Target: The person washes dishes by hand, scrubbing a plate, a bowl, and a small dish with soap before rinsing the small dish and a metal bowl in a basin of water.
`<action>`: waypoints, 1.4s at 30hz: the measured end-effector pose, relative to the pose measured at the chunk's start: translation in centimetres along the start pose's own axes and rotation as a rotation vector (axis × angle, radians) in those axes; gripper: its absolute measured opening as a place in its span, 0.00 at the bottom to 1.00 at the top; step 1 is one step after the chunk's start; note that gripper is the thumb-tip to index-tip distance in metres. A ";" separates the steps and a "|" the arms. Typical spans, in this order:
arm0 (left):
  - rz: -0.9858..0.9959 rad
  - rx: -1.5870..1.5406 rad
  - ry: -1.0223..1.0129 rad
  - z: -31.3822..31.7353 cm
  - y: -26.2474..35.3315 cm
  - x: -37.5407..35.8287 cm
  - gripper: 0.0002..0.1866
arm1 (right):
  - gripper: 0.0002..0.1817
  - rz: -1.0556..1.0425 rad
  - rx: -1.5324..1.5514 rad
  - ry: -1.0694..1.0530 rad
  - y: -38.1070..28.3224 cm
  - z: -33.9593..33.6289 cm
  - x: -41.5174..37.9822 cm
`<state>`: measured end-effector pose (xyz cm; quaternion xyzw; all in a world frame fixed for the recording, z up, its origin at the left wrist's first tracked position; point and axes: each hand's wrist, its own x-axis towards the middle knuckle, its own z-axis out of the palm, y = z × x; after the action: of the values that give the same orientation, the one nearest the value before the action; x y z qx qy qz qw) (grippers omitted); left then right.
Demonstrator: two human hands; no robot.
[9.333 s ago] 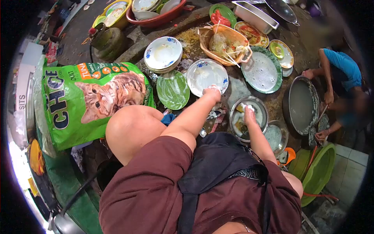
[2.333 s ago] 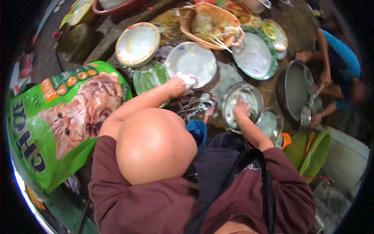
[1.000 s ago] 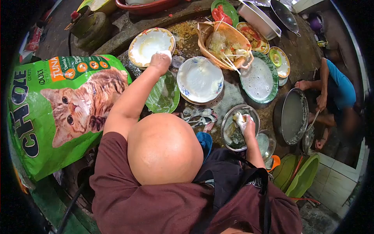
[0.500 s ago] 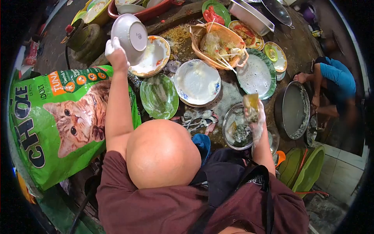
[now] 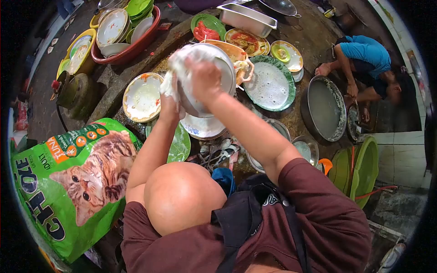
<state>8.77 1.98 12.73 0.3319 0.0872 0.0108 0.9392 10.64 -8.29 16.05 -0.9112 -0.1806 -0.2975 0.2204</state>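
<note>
Above the stacked plates at the upper center of the frame, a pale bowl [image 5: 226, 70] was held tilted between two hands streaked with white foam. The left hand [image 5: 170, 100] had its grip clamped on the bowl's left edge, apparently to steady it in the air. The right hand [image 5: 205, 79], blurred, lay across the bowl; whether its grip held anything under the foam could not be told. Raised this way, the bowl seemed kept off the dishes below, though it hid part of a white plate [image 5: 205, 127] and an orange basket [image 5: 234, 51].

To its left sat a gold-rimmed plate [image 5: 141, 100] dotted with red scraps; lower down, a green plate [image 5: 180, 145] lay partly behind the left forearm, near a cluster of spoons [image 5: 223, 152]. The right forearm crossed over a steel basin [image 5: 281, 129], and a bare knee [image 5: 184, 198] stood between the body and the spread. A green-rimmed platter [image 5: 268, 86] held suds at center right. Bulky at lower left, a cat-food bag [image 5: 82, 168] hemmed in that side. At upper right, a person in blue [image 5: 366, 54] crouched beside a wide dark basin [image 5: 324, 109] of cloudy water.
</note>
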 end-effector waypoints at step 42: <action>-0.205 0.117 0.005 1.7 -1.8 -2.4 0.23 | 0.23 0.298 0.195 -0.575 1.7 -2.4 -4.8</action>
<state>6.66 -0.71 13.30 0.3754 0.1238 -0.0895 0.9142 6.70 -11.95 14.35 -0.9488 -0.1279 0.0259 0.2877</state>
